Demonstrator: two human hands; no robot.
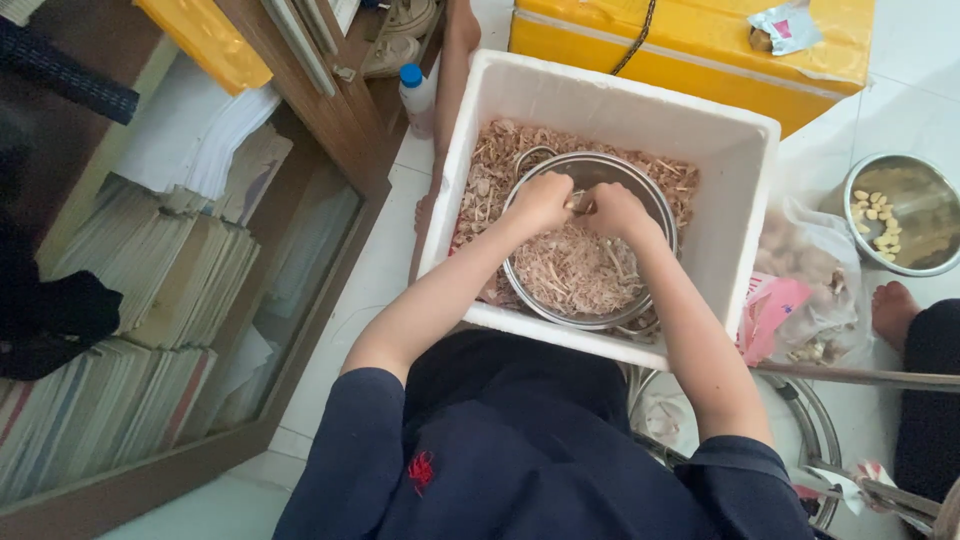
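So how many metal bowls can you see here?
2. One bowl sits inside the white box, under both hands; the other bowl stands on the floor at right, holding peeled cloves. Others may be hidden.

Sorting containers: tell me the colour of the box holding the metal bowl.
White foam box, clearest in the head view.

Soft, even daylight, brightest at upper right on white floor tiles (910, 110). White foam box (745, 160) nr. overexposed; mild glare on steel bowl (925, 215). Shadows faint. Dark shelf area at left underexposed. Slight wide-angle bending at edges; focus gen. sharp.
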